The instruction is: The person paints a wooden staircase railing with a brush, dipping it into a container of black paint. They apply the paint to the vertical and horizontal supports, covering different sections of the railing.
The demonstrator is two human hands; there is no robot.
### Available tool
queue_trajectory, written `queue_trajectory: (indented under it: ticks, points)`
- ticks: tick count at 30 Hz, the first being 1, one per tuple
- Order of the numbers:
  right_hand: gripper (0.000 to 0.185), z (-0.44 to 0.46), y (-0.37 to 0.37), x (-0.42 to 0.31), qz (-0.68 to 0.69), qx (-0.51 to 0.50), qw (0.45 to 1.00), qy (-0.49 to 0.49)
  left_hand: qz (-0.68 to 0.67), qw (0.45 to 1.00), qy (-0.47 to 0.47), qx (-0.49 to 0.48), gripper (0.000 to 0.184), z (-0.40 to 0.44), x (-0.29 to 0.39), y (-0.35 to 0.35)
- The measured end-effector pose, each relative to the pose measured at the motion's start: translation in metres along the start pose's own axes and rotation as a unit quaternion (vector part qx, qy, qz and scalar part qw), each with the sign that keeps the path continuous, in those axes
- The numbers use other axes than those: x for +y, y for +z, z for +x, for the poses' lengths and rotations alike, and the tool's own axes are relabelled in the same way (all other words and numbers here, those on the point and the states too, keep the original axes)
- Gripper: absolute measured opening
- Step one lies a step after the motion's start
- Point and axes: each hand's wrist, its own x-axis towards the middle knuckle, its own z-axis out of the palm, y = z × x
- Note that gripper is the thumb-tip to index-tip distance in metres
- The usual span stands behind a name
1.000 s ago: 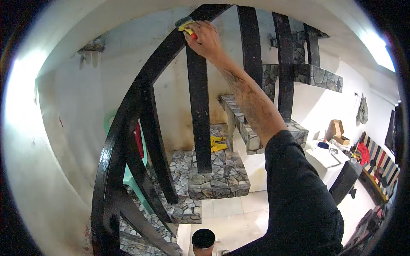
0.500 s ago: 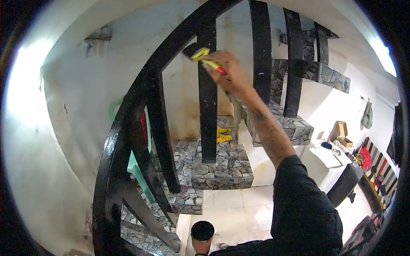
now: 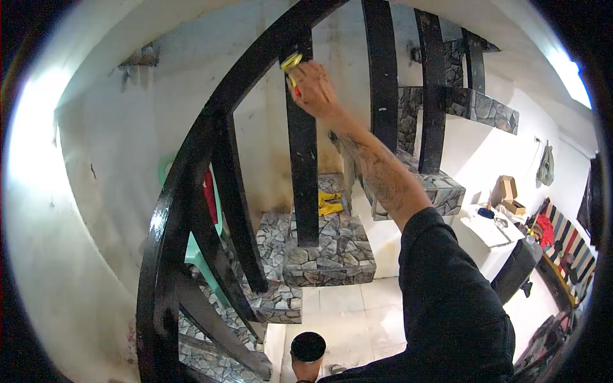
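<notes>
A paintbrush with a yellow and red handle [image 3: 292, 62] is gripped in my right hand [image 3: 315, 90]. Its dark bristles are hard to tell from the black baluster [image 3: 302, 166], near whose top the brush is, just below the curved black handrail [image 3: 220, 96]. I cannot tell whether bristles and wood touch. At the bottom of the view, my left hand [image 3: 306, 371] is closed around a round cup [image 3: 308, 346] whose inside looks black. The handrail shines where light strikes its lower part.
Stone-patterned stair steps [image 3: 329, 258] lie behind the balusters, with a yellow cloth [image 3: 330, 204] on one. A green plastic chair [image 3: 203, 262] stands behind the railing at left. At right are a white cabinet [image 3: 485, 226], an open cardboard box [image 3: 507, 191] and a striped seat [image 3: 568, 246].
My right hand has moved a little left and up, and the brush has turned from slanting to more upright against the baluster. The left hand and cup stay low in view.
</notes>
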Motion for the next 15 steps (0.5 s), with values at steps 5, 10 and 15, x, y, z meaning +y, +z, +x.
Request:
queue_trajectory:
  ticks: [5,10,15]
  points:
    - [0.03,-0.004,-0.006,0.014,0.211,-0.037,0.974,-0.067,0.005,1.0,0.009,0.008,0.067,0.003,0.002,-0.004]
    - [0.03,0.031,-0.04,0.074,0.169,-0.055,0.984,0.014,0.019,1.0,0.019,0.016,0.067,0.002,0.005,-0.008]
    - [0.032,0.039,-0.058,0.109,0.096,0.056,0.994,-0.002,0.03,0.999,0.026,0.017,0.066,0.005,0.005,-0.011]
